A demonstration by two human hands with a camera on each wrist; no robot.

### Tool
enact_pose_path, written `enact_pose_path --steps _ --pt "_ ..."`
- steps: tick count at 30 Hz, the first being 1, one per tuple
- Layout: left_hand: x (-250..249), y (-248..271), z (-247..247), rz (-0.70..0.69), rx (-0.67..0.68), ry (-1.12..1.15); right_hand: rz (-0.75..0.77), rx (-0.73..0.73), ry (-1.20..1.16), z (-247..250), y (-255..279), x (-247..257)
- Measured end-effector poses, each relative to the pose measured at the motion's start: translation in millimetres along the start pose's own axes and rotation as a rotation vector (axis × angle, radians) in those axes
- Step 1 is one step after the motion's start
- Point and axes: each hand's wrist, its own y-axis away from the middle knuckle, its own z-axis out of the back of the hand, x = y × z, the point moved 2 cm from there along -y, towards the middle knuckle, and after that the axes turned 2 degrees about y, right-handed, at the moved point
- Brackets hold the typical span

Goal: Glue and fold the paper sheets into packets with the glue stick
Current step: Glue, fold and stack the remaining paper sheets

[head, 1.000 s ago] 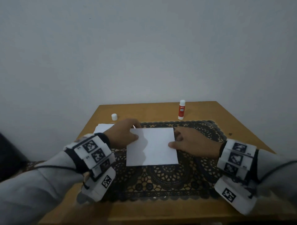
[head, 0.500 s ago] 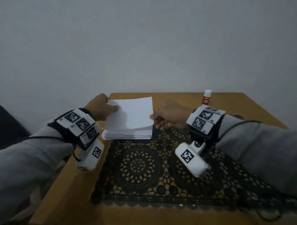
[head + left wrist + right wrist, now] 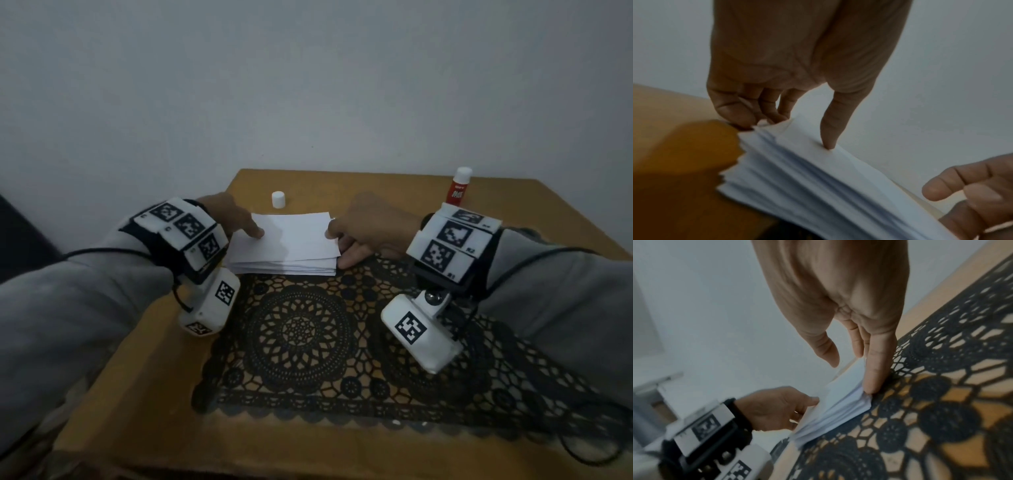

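Note:
A stack of white paper sheets lies at the far left of the wooden table, partly on the lace mat. My left hand holds the stack's left edge: the thumb presses on the top sheet, and the curled fingers touch the far corner. My right hand is at the stack's right edge. Its straight fingers lie along the side and its thumb hovers just above the paper. The red and white glue stick stands uncapped at the back right.
The white glue cap stands just behind the stack. A black lace mat covers the table's middle and right. A grey wall runs close behind the table. Thin cables trail from both wrists.
A second ago both hands pressed a folded sheet on the mat. They carried it left and laid it flat on the stack. My right thumb has come off the paper.

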Motion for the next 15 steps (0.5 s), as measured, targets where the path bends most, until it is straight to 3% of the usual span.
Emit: enact_pose_path --steps 7,15 --pt "-5 7 0 0.025 -0.031 -0.021 -0.013 0.076 -0.166 8 13 -3" --pt "-3 4 1 0.051 -0.016 0.158 -0.021 0.125 -0.253 10 22 -9"
